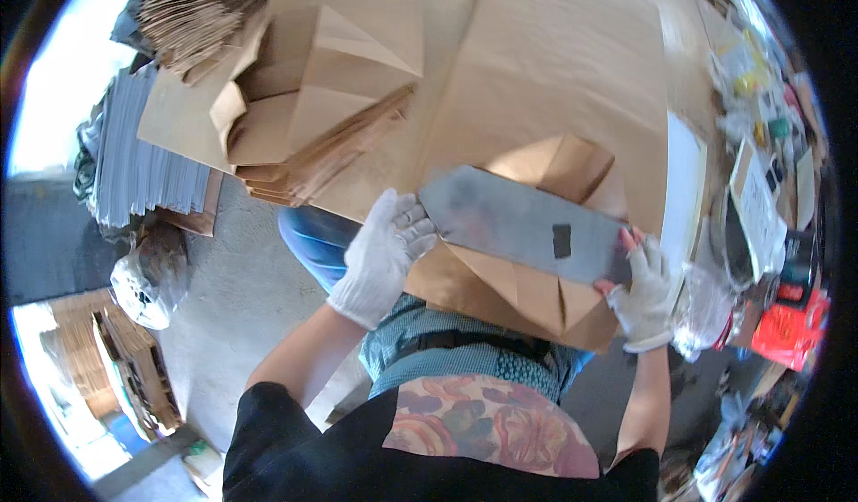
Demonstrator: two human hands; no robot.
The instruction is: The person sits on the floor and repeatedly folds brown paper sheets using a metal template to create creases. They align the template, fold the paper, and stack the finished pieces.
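Observation:
A long grey flat plate (509, 221) with a pointed left end and a small dark patch lies across a partly folded brown paper bag (500, 283). The bag's folded flaps stick out above and below the plate. My right hand (647, 295), in a white glove with bare fingertips, grips the plate's right end. My left hand (386, 245), also in a white glove, is beside the plate's pointed left end with its fingers stretched out and slightly bent. Nothing shows in its palm.
Flat brown paper sheets (563, 64) cover the table beyond the plate. Folded brown paper bags (313, 118) are stacked at the left, with another paper pile (201, 15) behind. A grey sheet stack (147, 145) stands farther left. Clutter and a red bag (791, 330) line the right side.

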